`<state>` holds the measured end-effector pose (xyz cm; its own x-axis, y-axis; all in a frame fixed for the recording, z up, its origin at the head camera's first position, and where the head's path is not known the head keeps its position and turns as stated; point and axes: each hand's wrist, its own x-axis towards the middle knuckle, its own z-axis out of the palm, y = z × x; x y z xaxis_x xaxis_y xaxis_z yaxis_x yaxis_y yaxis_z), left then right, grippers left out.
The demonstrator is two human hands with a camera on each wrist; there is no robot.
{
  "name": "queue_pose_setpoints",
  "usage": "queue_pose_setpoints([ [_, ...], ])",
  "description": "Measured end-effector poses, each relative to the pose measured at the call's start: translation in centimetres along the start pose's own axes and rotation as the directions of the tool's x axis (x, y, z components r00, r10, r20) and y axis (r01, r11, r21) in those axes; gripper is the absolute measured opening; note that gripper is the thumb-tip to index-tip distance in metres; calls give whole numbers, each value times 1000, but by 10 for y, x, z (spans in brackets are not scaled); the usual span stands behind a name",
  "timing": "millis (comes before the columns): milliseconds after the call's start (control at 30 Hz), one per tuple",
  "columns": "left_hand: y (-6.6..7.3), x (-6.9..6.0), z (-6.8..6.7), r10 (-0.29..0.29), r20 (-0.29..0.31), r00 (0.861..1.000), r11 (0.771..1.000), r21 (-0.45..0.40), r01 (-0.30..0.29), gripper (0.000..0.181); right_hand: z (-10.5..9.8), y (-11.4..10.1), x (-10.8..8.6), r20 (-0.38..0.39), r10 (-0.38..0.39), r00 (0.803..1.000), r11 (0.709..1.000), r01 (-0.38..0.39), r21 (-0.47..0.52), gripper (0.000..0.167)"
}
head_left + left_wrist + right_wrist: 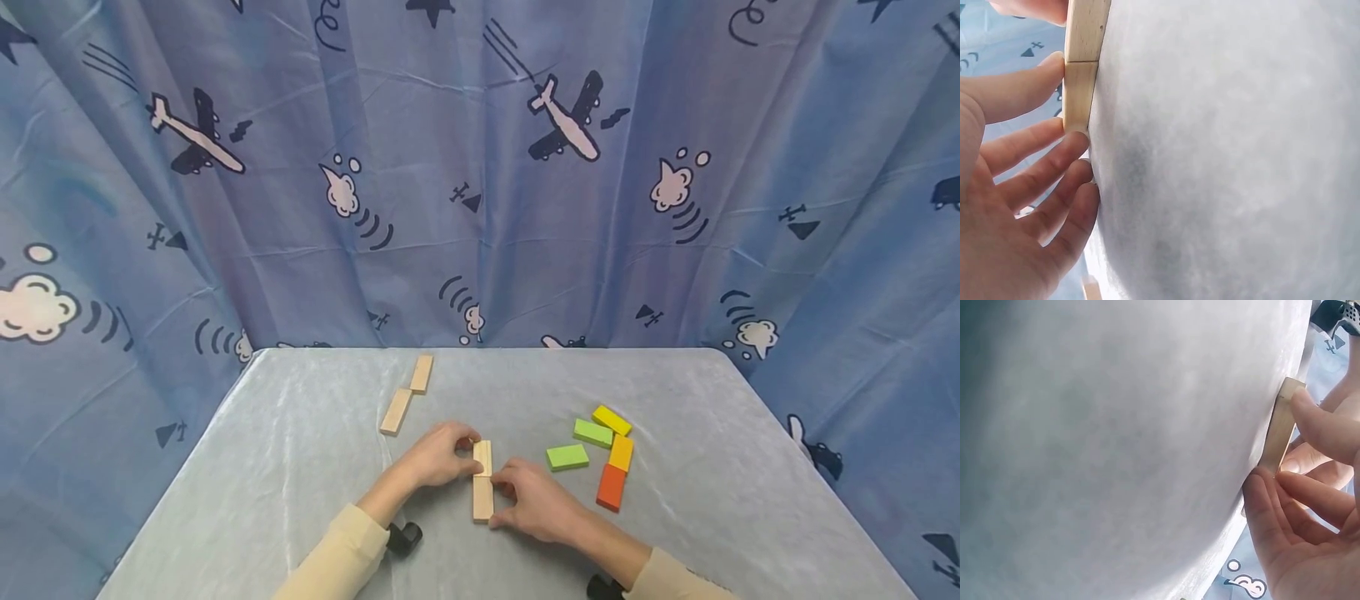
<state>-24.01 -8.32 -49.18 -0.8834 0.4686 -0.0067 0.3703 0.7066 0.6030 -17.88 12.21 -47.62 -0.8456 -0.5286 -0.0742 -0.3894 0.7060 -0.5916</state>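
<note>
Two plain wooden blocks lie end to end in a line at the table's middle front. My left hand (437, 456) holds the far wooden block (482, 457) from its left side, with the thumb near the joint and the index finger by the far end. The near wooden block (483, 500) is held by my right hand (538, 502), its thumb at the near end and fingertips by the joint. In the left wrist view the ends of the two blocks meet at a thin seam (1081, 61). Fingers partly hide the near block (1282, 428) in the right wrist view.
Two more wooden blocks (396, 412) lie at the back left, corners touching. Right of my hands are two green blocks (567, 457), a yellow block (612, 420), an orange-yellow block (621, 454) and a red block (611, 487). A patterned blue curtain (420, 275) hangs behind the grey-covered table (300, 467).
</note>
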Motion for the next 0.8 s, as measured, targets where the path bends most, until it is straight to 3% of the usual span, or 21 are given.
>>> queue_pose_setpoints([
  [367, 0, -1, -1, 12, 10, 1000, 1000, 2, -12, 42, 0, 1, 2, -6, 20, 1000, 1000, -20, 5, 52],
  [800, 1, -3, -5, 29, 24, 999, 999, 25, -30, 41, 0, 4, 8, -15, -31, 999, 999, 31, 27, 48],
])
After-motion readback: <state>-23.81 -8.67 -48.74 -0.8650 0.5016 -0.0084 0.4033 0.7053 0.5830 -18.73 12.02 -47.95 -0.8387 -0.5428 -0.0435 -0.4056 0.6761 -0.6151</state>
